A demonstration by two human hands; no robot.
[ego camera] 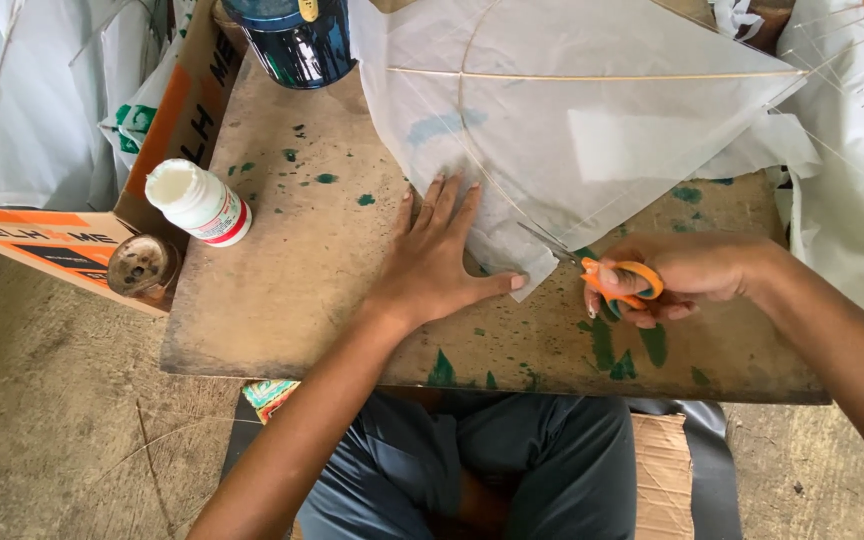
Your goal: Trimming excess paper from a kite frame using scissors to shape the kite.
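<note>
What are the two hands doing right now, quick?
Left hand: open, pressed flat on the white paper kite.
Right hand: closed around the orange-handled scissors, blades at the paper's edge.

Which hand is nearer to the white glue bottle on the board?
Left. The left hand lies flat on the white kite paper, some way right of the white glue bottle. The right hand, holding orange-handled scissors, is farther right still.
</note>
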